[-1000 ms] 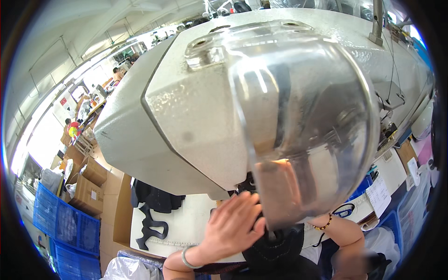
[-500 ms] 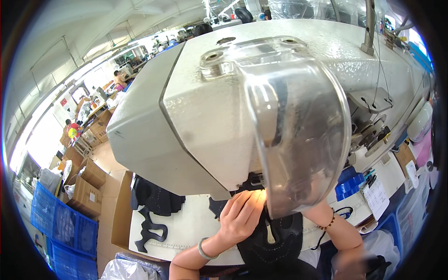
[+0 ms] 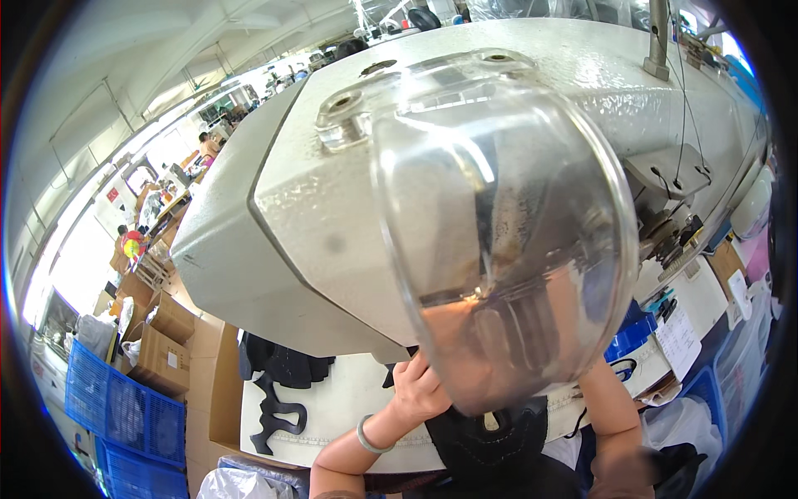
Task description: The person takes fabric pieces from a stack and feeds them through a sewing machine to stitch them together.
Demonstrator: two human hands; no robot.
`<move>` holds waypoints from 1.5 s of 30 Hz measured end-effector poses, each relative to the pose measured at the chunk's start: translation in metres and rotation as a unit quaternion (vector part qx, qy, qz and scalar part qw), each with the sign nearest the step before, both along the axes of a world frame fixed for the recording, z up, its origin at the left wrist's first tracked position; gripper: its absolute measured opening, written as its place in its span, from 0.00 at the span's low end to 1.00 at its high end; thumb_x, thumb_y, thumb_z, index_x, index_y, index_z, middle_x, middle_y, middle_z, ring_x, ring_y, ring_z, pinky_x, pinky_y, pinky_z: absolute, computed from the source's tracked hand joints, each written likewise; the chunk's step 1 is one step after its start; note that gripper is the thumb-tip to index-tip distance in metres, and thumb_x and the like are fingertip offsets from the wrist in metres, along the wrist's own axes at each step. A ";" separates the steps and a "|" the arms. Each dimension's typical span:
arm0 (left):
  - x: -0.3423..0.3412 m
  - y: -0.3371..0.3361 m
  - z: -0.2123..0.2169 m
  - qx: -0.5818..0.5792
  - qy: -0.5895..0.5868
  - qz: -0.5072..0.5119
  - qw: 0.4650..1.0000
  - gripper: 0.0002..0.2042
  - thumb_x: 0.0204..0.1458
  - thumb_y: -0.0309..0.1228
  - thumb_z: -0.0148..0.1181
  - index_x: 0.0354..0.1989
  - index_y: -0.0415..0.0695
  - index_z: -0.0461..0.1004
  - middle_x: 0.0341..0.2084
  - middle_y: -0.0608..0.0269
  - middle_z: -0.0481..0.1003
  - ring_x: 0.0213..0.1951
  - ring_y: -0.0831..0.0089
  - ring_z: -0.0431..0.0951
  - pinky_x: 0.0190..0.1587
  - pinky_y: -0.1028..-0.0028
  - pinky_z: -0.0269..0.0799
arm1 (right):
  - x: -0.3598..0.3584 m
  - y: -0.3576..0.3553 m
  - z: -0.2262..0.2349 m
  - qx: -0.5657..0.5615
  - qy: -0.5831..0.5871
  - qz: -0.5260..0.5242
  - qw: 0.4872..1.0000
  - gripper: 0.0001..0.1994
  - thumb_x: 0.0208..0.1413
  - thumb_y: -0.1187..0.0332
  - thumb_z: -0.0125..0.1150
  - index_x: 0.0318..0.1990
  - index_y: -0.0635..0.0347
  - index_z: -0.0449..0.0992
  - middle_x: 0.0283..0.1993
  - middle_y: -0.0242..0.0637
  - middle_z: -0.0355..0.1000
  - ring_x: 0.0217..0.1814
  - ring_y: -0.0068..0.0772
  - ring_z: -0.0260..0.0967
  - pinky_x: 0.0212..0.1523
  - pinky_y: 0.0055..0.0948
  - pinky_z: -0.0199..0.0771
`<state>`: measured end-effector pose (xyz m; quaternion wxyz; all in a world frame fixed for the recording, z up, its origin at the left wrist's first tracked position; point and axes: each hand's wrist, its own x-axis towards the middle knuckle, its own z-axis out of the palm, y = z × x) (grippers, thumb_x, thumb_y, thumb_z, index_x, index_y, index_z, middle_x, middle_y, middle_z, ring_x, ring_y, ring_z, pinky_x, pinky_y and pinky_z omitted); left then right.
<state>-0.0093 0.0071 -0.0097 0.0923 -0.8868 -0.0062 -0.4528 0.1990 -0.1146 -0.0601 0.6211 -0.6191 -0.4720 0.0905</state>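
A black stitched piece [image 3: 490, 441], which looks like a shoe upper with a narrow pale opening, lies under the head of a large pale sewing machine [image 3: 332, 224]. My left hand [image 3: 421, 389], a bangle on its wrist, is at the piece's left side, its fingers bent and pressed together on it. Part of these fingers shows only through the clear curved shield [image 3: 532, 366], lit orange near the needle. My right hand [image 3: 565, 303] is on the other side behind the shield, blurred, so its fingers cannot be made out.
Black cut pieces [image 3: 283, 366] and a curvy black strip [image 3: 273, 413] lie on the white table [image 3: 341, 432] at the left. Blue crates [image 3: 125, 407] and cardboard boxes [image 3: 160, 359] stand beyond. At the right are a blue container [image 3: 633, 331] and a written sheet [image 3: 679, 339].
My view has shifted, so the shield covers more of my hands. My left hand shows more bent fingers at the black piece. My right hand stays behind the shield.
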 end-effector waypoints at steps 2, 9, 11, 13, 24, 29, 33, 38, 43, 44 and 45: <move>0.001 0.000 0.003 -0.003 0.004 -0.002 1.000 0.08 0.39 0.25 0.63 0.29 0.40 0.75 0.34 0.61 0.74 0.38 0.64 0.74 0.35 0.68 0.67 | 0.003 0.000 0.009 -0.007 -0.030 0.015 0.999 0.16 0.46 0.77 0.58 0.46 0.64 0.71 0.39 0.46 0.71 0.37 0.40 0.71 0.38 0.35 0.71; 0.006 -0.001 0.007 0.009 -0.029 0.018 0.999 0.09 0.40 0.27 0.65 0.32 0.42 0.76 0.34 0.62 0.75 0.36 0.66 0.73 0.33 0.70 0.66 | 0.014 0.003 -0.006 0.049 0.259 0.030 0.964 0.10 0.39 0.79 0.58 0.33 0.64 0.72 0.40 0.45 0.70 0.46 0.47 0.67 0.46 0.38 0.68; 0.005 0.000 0.010 0.020 -0.026 0.022 0.999 0.10 0.40 0.28 0.65 0.33 0.42 0.76 0.34 0.62 0.75 0.35 0.67 0.73 0.33 0.70 0.67 | 0.013 -0.007 -0.002 -0.016 -0.016 0.023 0.999 0.08 0.40 0.74 0.60 0.31 0.61 0.73 0.36 0.43 0.71 0.43 0.46 0.68 0.43 0.38 0.68; 0.004 0.001 0.011 0.032 -0.025 0.026 0.999 0.10 0.40 0.28 0.65 0.33 0.42 0.76 0.34 0.62 0.75 0.34 0.67 0.73 0.33 0.71 0.67 | 0.011 -0.020 0.009 -0.075 -0.292 0.013 0.953 0.07 0.41 0.70 0.62 0.30 0.59 0.74 0.32 0.40 0.72 0.40 0.44 0.69 0.41 0.39 0.67; 0.012 0.014 -0.012 -0.052 -0.097 0.037 0.993 0.10 0.34 0.30 0.67 0.29 0.51 0.77 0.28 0.67 0.74 0.22 0.74 0.72 0.25 0.79 0.65 | -0.052 -0.034 0.086 0.028 -0.561 -0.055 0.826 0.03 0.39 0.69 0.57 0.21 0.54 0.71 0.34 0.34 0.70 0.30 0.37 0.69 0.29 0.33 0.69; 0.015 0.026 -0.028 -0.173 -0.104 -0.038 0.979 0.06 0.40 0.24 0.61 0.28 0.41 0.74 0.23 0.61 0.73 0.23 0.66 0.73 0.28 0.70 0.69 | -0.061 -0.033 0.060 0.004 -0.550 -0.068 0.832 0.08 0.38 0.69 0.57 0.29 0.54 0.77 0.35 0.32 0.67 0.36 0.38 0.68 0.36 0.41 0.70; 0.014 0.028 -0.024 -0.353 -0.061 -0.032 0.933 0.06 0.41 0.23 0.59 0.29 0.39 0.74 0.23 0.59 0.74 0.24 0.63 0.74 0.28 0.69 0.70 | -0.060 -0.030 0.050 -0.043 -0.527 -0.111 0.842 0.13 0.43 0.70 0.60 0.40 0.56 0.77 0.46 0.35 0.73 0.48 0.38 0.70 0.51 0.39 0.68; 0.017 0.040 -0.037 -0.368 -0.021 -0.034 0.929 0.06 0.41 0.23 0.58 0.30 0.38 0.75 0.23 0.58 0.75 0.22 0.62 0.75 0.27 0.68 0.70 | -0.053 -0.028 0.058 -0.058 -0.597 -0.110 0.793 0.15 0.43 0.69 0.61 0.41 0.55 0.77 0.46 0.35 0.73 0.49 0.37 0.69 0.53 0.40 0.66; 0.019 0.037 -0.026 -0.371 -0.054 -0.067 0.925 0.06 0.41 0.24 0.58 0.30 0.38 0.75 0.22 0.59 0.75 0.21 0.63 0.74 0.26 0.69 0.70 | -0.054 -0.023 0.064 -0.023 -0.677 -0.168 0.716 0.15 0.38 0.72 0.63 0.39 0.57 0.78 0.42 0.35 0.74 0.45 0.39 0.71 0.52 0.44 0.66; 0.019 0.036 -0.020 -0.349 -0.052 -0.068 0.933 0.06 0.41 0.24 0.58 0.30 0.39 0.75 0.22 0.60 0.75 0.21 0.63 0.74 0.25 0.70 0.69 | -0.054 -0.024 0.062 -0.026 -0.677 -0.169 0.716 0.15 0.38 0.72 0.63 0.39 0.57 0.78 0.42 0.35 0.74 0.45 0.39 0.71 0.52 0.44 0.66; 0.017 0.036 -0.023 -0.348 -0.052 -0.069 0.933 0.06 0.41 0.24 0.58 0.30 0.39 0.75 0.22 0.60 0.75 0.21 0.63 0.74 0.25 0.70 0.69 | -0.054 -0.023 0.061 -0.001 -0.626 -0.136 0.768 0.15 0.37 0.73 0.63 0.38 0.58 0.78 0.40 0.37 0.74 0.44 0.41 0.71 0.51 0.45 0.66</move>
